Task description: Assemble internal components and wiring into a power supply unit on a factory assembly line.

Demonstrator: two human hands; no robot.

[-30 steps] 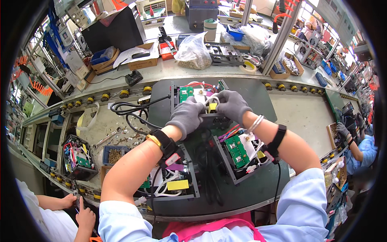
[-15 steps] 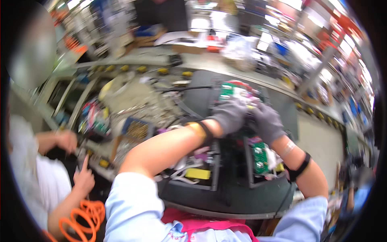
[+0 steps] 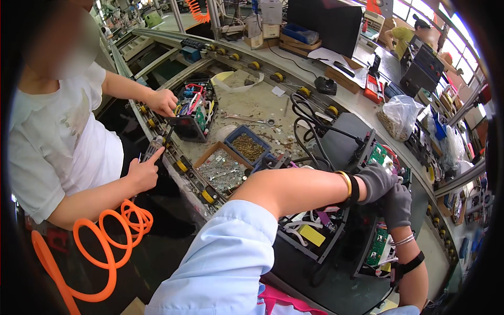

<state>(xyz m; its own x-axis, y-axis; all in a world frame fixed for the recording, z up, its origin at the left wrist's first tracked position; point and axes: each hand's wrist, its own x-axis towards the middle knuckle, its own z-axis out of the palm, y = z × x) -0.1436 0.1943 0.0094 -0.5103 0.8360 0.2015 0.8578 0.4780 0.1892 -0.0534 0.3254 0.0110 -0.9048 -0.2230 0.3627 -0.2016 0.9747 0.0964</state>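
Bright light, white glare at the upper-right windows [image 3: 464,68], fisheye-bent lines toward black corners

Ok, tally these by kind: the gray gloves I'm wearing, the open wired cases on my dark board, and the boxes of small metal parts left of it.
Gray gloves: 2
Open cases: 3
Boxes of metal parts: 2
Total: 7

Grey fabric gloves [image 3: 397,207], gold-coloured bangle [image 3: 346,183], black straps [image 3: 411,263], silvery bangles [image 3: 404,240] at four o'clock, light-blue cloth sleeve [image 3: 223,257], pink garment [image 3: 283,301]
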